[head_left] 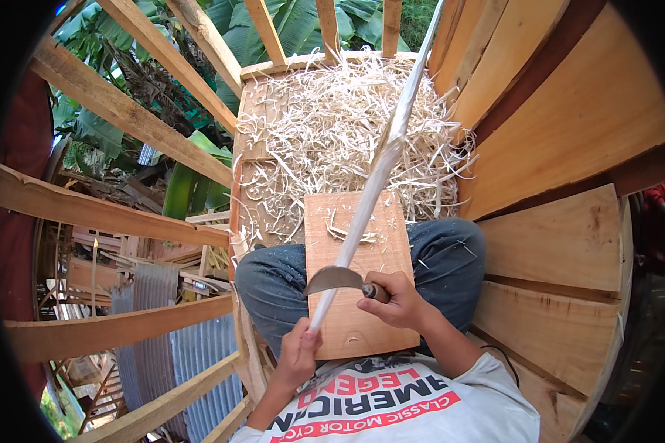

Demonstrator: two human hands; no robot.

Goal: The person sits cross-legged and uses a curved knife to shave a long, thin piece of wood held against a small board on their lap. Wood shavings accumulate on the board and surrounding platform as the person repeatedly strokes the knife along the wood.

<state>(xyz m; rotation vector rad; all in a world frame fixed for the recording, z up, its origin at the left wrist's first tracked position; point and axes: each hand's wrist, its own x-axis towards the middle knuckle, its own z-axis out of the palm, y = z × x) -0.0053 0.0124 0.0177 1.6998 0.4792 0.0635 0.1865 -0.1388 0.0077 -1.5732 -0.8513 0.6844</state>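
A long pale pole (368,204), bamboo or wood, slants from my lap up to the top of the view. My left hand (301,351) is closed round its near end. In my right hand (397,299) is the dark round handle of a knife with a broad curved blade (334,278). The blade lies across the pole, a little beyond my left hand. Beneath both is a flat wooden board (358,325) resting on my lap between my legs. A few short shavings (355,235) lie on the board's far part.
Curly shavings (347,125) are heaped on the plank floor (255,144) ahead of me. Wooden slats (118,214) with gaps fence the left and far sides. Wide boards (547,244) wall the right. Corrugated sheets (207,362) and banana leaves (251,37) show outside.
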